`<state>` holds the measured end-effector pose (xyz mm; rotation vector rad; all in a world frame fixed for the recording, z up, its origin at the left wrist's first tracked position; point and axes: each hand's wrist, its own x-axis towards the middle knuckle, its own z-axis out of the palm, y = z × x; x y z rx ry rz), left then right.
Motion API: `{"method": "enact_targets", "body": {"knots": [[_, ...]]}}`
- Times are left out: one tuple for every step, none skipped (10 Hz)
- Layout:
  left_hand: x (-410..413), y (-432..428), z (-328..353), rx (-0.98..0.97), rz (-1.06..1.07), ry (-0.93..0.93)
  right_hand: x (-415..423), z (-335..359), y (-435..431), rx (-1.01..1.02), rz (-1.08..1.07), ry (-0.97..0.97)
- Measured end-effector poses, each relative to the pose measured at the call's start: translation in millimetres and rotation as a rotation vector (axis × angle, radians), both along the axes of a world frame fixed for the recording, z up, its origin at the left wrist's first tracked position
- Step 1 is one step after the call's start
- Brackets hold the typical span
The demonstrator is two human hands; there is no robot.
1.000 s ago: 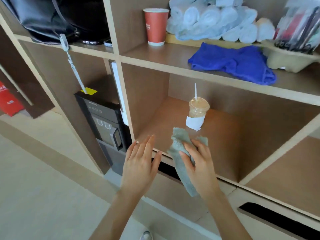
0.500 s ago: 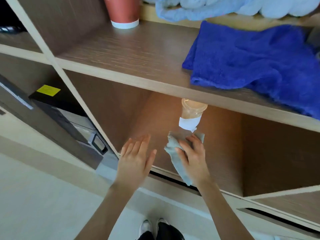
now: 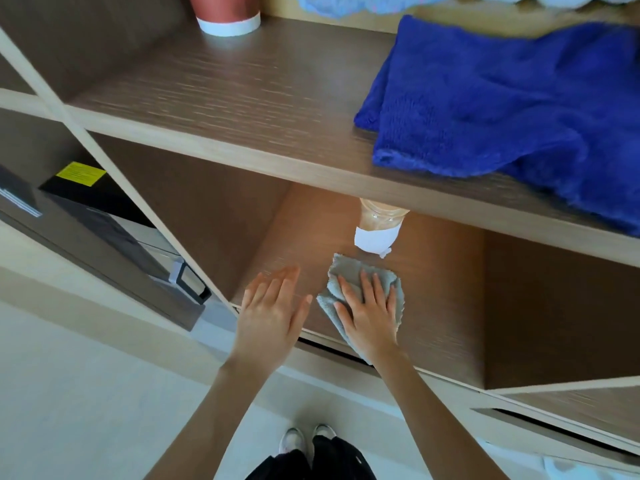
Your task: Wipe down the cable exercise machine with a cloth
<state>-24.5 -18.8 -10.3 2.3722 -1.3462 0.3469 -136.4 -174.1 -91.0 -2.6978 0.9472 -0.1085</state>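
Cloth (image 3: 327, 299) lies on lower shelf (image 3: 433, 306), right hand (image 3: 372, 317) flat on it, fingers straight, pressing, likely pinning it for pickup; left hand (image 3: 270, 317) open beside, empty; machine not in view

The lower shelf (image 3: 443, 323) carries a grey cloth (image 3: 346, 273), flat beneath the right grip (image 3: 372, 313); a plastic drink cup (image 3: 377, 223) stands just beyond that grip; the upper shelf (image 3: 225, 98), above, holds a blue towel (image 3: 502, 105) rightward and a red paper cup (image 3: 225, 10) leftward.
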Motion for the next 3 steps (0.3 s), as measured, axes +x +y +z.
{"method": "enact_targets", "body": {"knots": [[-2.4,0.6,2.4,0.014,-0.020,0.006,-1.2,7.9,-0.2,0.071,0.005,-0.012],[-5.8,3.0,1.8,0.011,-0.037,-0.040,-6.7,25.3,-2.3,0.103,0.026,-0.059],[-10.2,4.3,3.4,0.004,-0.039,-0.060,-14.6,37.8,2.0,-0.029,0.000,-0.212]]}}
